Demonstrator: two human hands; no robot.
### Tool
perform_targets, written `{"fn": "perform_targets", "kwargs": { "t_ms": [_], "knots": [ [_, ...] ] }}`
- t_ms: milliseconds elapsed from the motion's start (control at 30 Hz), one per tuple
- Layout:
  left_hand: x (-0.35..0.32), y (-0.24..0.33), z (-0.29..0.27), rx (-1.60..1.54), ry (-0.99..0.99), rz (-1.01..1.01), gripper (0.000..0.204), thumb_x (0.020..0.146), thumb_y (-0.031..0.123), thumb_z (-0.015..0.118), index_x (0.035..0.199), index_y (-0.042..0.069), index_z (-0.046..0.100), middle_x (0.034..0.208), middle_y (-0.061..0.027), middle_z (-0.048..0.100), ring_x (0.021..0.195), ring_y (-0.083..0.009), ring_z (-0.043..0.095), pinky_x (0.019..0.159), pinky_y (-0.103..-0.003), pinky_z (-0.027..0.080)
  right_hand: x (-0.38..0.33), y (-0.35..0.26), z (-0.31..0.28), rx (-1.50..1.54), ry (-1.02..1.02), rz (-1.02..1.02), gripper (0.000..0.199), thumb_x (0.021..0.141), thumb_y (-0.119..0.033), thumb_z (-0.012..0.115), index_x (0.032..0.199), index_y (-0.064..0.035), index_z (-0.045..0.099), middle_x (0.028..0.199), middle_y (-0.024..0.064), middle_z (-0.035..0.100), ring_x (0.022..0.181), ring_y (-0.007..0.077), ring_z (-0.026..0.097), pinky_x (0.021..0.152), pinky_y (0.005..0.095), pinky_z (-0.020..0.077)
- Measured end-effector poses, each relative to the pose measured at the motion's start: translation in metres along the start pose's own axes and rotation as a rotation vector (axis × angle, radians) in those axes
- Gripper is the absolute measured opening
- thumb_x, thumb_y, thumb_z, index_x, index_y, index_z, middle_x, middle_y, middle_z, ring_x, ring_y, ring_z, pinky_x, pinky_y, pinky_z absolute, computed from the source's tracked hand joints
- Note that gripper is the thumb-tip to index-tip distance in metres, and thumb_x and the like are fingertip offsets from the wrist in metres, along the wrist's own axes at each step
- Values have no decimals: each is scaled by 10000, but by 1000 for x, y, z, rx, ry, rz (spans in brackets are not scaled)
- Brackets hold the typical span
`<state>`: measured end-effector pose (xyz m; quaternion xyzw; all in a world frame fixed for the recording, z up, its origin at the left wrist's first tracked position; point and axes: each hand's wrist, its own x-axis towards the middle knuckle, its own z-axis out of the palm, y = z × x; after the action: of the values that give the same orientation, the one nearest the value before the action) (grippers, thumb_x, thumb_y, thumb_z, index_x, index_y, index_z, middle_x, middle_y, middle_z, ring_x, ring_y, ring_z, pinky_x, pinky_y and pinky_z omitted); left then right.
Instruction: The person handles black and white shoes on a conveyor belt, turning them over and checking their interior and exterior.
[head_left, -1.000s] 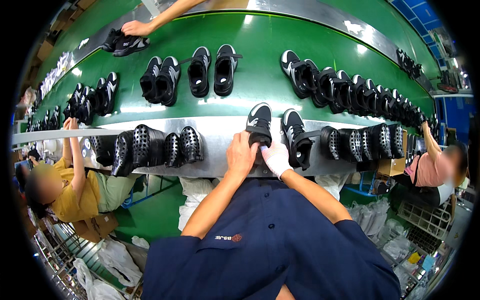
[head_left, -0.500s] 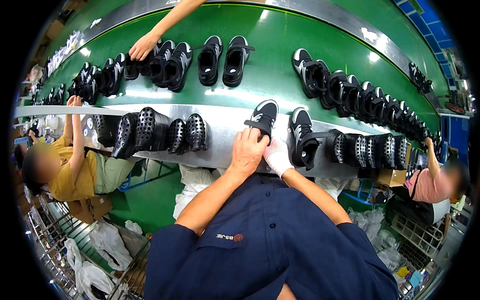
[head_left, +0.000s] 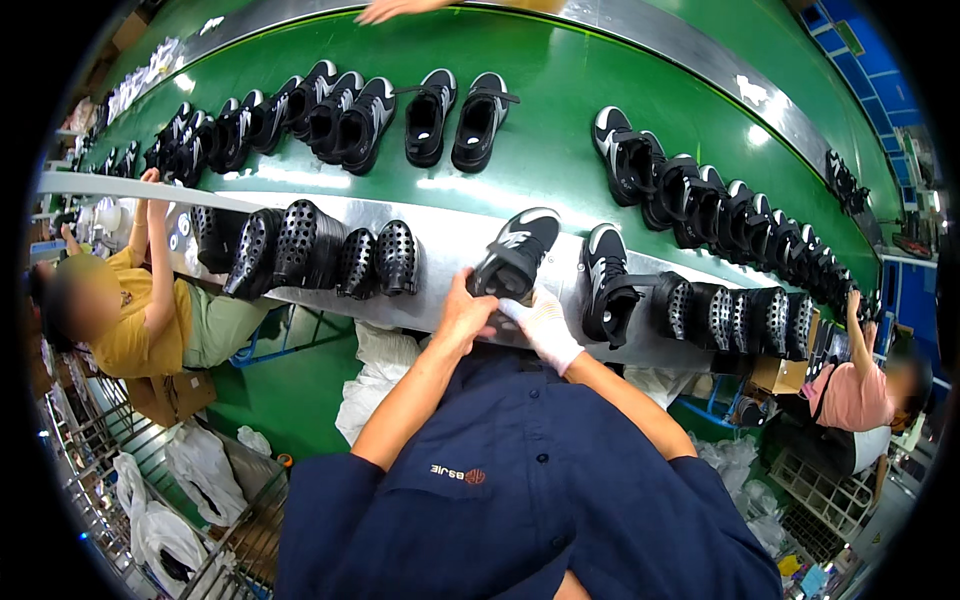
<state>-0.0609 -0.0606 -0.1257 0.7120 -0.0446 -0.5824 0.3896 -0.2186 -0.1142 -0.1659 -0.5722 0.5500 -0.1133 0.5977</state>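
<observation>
Holding sneaker [head_left: 516, 252] — fingers [head_left: 484, 304] at heel

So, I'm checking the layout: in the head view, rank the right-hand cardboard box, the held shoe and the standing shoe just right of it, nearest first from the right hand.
From the right hand:
1. Held shoe: right at the fingers.
2. Standing shoe: close on the right.
3. Cardboard box: well off to the right.
</observation>
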Motion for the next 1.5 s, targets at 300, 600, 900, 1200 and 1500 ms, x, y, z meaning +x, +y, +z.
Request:
{"fn": "perform_targets", "kwargs": {
  "t_ms": [300,600,900,1200,1500],
  "knots": [
    [-26,41,-37,612,160,627,755,697,-75,656,1417,147,604,1323,-233,527,1249,-402,564,1115,-410,472,-67,-156,-101,-236,-323,-228,368,858,-139,800,1194,-23,707,834,40,645,771,115,597,718,281,506],
    [-43,67,-45,622,-48,779,764,673,-99,565,1392,148,628,1374,-226,502,1314,-418,529,1147,-424,448,-54,-135,-92,-234,-269,-309,178,904,-134,772,1002,9,733,843,78,709,763,153,639,713,312,513],
    [-38,73,-54,734,-199,918,754,655,-112,544,1354,144,664,1428,-220,488,1328,-419,529,1158,-428,443,-52,-147,-78,-264,-316,-200,171,922,-147,748,1015,-8,714,847,125,711,765,221,667,727,355,526],
    [-42,82,-55,790,-328,943,771,636,-120,543,1343,160,673,1426,-205,509,1363,-416,499,1175,-452,414,-49,-153,-68,-379,-370,-209,185,933,-179,743,1009,-13,713,854,142,704,777,246,676,733,375,529],
    [-45,83,-56,810,-389,909,747,646,-113,540,1334,146,674,1433,-204,504,1379,-419,486,1182,-457,400,-45,-145,-57,-537,-376,-276,227,952,-282,728,993,-59,728,745,123,699,719,276,699,703,398,543]
  ]
}}
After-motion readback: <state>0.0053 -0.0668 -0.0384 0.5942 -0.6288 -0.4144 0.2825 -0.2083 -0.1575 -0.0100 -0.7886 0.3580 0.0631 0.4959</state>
